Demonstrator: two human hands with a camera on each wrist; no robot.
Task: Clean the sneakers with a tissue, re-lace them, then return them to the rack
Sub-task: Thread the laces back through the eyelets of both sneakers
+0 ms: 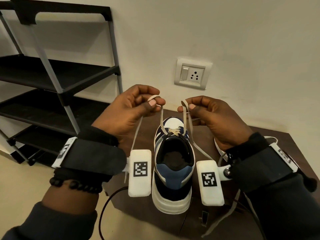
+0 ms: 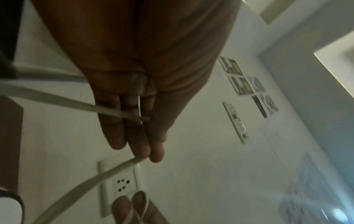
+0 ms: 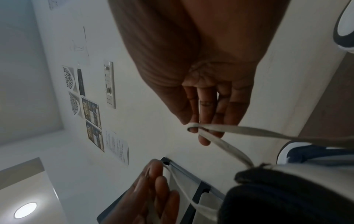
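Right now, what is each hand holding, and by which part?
Each holds a folded loop of the sneaker's lace: the left hand pinches one loop, the right hand pinches the other loop, both above the tongue.

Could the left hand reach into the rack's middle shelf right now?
Probably not yet: the left hand pinches a lace loop. The rack shelf beside it looks open and unobstructed.

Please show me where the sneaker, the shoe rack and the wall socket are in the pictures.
sneaker point(image 1: 173, 172): head view, on the blue heel tab.
shoe rack point(image 1: 57, 70): head view, on an upper black shelf.
wall socket point(image 1: 195, 75): head view, on the white plate by the pin holes.
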